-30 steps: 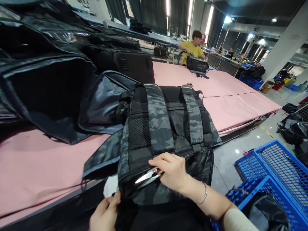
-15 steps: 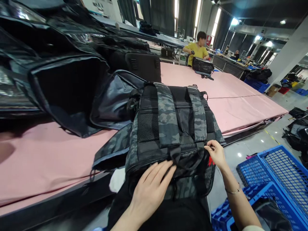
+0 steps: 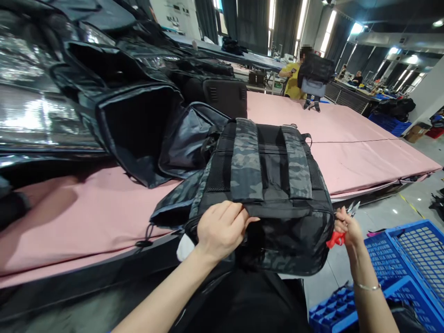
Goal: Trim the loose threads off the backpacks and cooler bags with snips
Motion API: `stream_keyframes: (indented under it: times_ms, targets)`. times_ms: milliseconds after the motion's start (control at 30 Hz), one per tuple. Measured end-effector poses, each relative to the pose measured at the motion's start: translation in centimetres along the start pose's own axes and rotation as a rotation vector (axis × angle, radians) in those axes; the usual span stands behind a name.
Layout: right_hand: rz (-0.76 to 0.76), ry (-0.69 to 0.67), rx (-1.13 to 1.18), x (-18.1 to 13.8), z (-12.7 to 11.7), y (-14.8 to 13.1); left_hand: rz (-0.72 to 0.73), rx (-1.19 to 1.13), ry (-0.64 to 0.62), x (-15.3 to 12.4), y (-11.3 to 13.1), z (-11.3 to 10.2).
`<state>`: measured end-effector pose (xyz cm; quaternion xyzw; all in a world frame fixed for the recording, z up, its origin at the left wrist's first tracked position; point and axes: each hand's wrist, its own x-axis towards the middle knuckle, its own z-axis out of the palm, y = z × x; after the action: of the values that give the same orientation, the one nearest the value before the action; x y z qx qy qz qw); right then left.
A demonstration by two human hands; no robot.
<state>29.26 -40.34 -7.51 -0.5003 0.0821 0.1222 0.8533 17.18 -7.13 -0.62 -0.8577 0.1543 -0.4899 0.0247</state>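
- Head view: our left hand point(image 3: 222, 226) is clamped on the near top edge of the camouflage backpack point(image 3: 274, 185). The backpack lies straps-up on the pink table point(image 3: 86, 222) and overhangs the table's front edge toward our lap.
- Our right hand point(image 3: 347, 228) is closed around the red-handled snips point(image 3: 353, 209), just beside the backpack's right corner, blades pointing up.
- Risk, as we judge it: the blades sit near fabric and fingers, so a slip could nick either. If the left grip loosens, the overhanging backpack could slide off.
- Hidden: we cannot tell what the left fingers pinch. The backpack's underside and part of the snips are out of sight.
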Motion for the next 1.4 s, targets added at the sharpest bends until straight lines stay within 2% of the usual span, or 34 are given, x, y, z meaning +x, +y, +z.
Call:
stream_keyframes:
  times_ms: [67,133,200,300,333,400,500,600,667,767,900,1000,1100,1200,1267,1400]
  targets:
    - [0.077,-0.012,-0.014,-0.1,-0.9,2.9,-0.019,-0.020,-0.003,-0.4,0.2,0.2]
    - [0.097,-0.021,-0.008,-1.3,-1.0,4.2,-0.046,-0.029,-0.013,-0.9,0.0,0.3]
    - [0.026,-0.005,0.022,-3.0,-0.4,3.3,-0.074,-0.027,-0.026,-1.3,-0.6,0.1]
    - [-0.191,0.029,0.024,-5.2,1.0,0.1,-0.090,-0.013,-0.038,-1.4,-1.6,-0.2]
    - [-0.202,0.030,0.022,-5.5,1.4,-0.5,-0.100,-0.009,-0.027,-1.3,-1.9,-0.3]
    - [-0.106,0.035,0.027,-5.5,1.5,-0.2,-0.138,-0.014,0.011,-1.1,-2.0,-0.3]
    - [0.127,0.073,0.057,-5.0,1.0,3.0,-0.174,-0.051,0.035,-1.1,-2.0,0.0]
    - [0.110,0.095,0.089,-5.6,1.2,5.1,-0.230,-0.073,-0.016,-1.7,-2.6,0.2]
    - [-0.018,0.088,0.067,-6.7,2.4,4.5,-0.275,-0.089,-0.070,-2.1,-3.3,-0.2]
    - [-0.196,0.051,0.008,-8.3,5.8,2.0,-0.259,-0.157,-0.116,-2.0,-3.0,-1.0]
    - [-0.238,-0.063,-0.062,-8.8,10.4,0.5,-0.122,-0.366,-0.174,-0.7,0.6,-1.4]
    - [-0.223,-0.165,-0.125,-8.7,11.8,0.4,-0.164,-0.342,-0.128,0.2,2.7,-0.5]
    - [-0.206,-0.155,-0.118,-9.0,10.7,-0.3,-0.238,-0.270,-0.052,0.8,2.8,0.4]
    - [-0.055,-0.119,-0.032,-9.2,7.6,0.0,-0.246,-0.277,0.022,1.4,2.0,0.9]
    - [0.070,-0.096,0.030,-8.8,5.1,2.1,-0.264,-0.297,0.070,1.9,1.7,1.0]
    - [0.215,-0.054,0.009,-7.4,1.4,9.8,-0.281,-0.326,0.137,2.0,2.0,1.3]
